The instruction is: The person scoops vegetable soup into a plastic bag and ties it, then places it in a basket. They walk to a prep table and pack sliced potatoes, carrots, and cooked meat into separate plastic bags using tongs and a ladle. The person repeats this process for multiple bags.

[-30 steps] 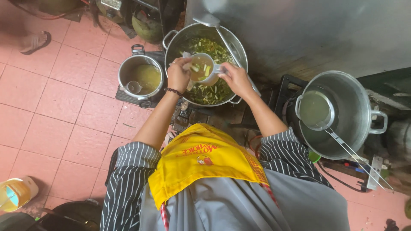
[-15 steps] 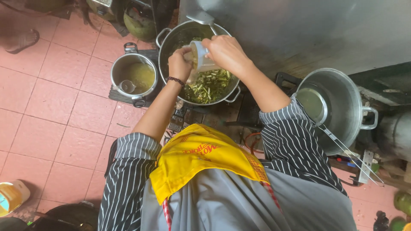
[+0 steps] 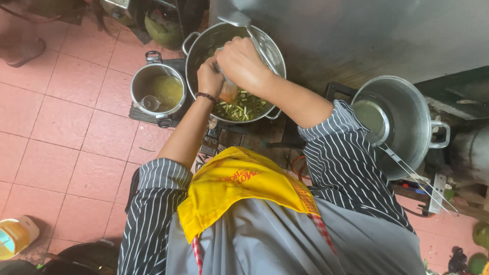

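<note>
Both hands, left hand and right hand, grip closed around a small orange-filled cup, tipped above the greens-filled pot.

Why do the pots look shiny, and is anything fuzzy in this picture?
Head view: soft daylight glints off the rim of the big pot and the right pot; the left hand and right hand look slightly smeared over the small cup; the edges of the picture bend outward, and the bottom corners are dark.
</note>
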